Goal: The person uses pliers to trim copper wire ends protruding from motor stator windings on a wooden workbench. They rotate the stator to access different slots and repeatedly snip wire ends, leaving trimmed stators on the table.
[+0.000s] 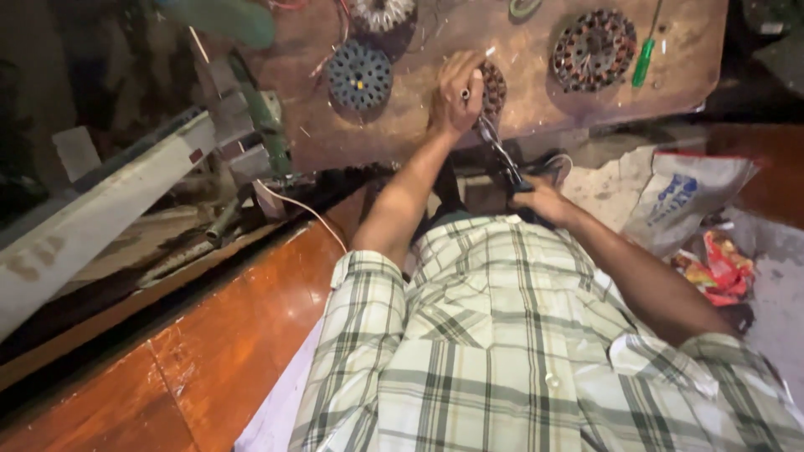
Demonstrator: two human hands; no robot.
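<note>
My left hand [456, 92] is closed around a round motor stator [492, 89] with copper windings, on the brown workbench [536, 109]; a short metal rod sticks out between its fingers. My right hand [540, 199], below the bench edge, grips the dark handles of metal pliers [501, 155]. The pliers' jaws reach up to the stator's lower edge. My checked shirt fills the lower frame.
Another stator [593, 50] lies at the bench's right beside a green-handled screwdriver [643, 63]. A dark toothed disc [359, 77] sits left of my hand. A green-and-white machine [243, 134] stands at left. A white sack [682, 197] and red wrappers [720, 268] lie at right.
</note>
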